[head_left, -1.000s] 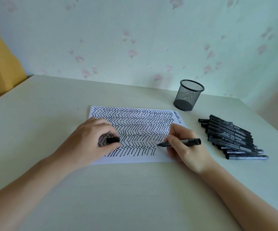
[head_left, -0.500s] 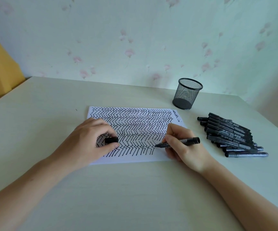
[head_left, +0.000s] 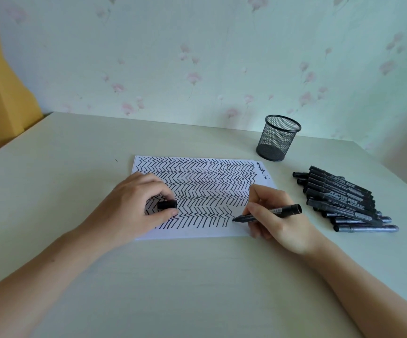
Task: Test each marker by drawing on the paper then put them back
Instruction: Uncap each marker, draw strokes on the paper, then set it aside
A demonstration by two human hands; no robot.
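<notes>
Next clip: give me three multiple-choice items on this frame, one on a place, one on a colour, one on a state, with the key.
1. Where is the pile of markers?
A. In the mesh cup
B. On the table, right of the paper
C. On the paper

2. What colour is the mesh cup?
A. Black
B. Red
C. White

3. What state is the marker in the right hand in?
A. Capped
B. Uncapped, tip on the paper
C. Lying loose on the table

Key: 1 B, the pile lies beside the paper. 2 A, dark wire mesh. 3 B, the left hand holds the cap.
</notes>
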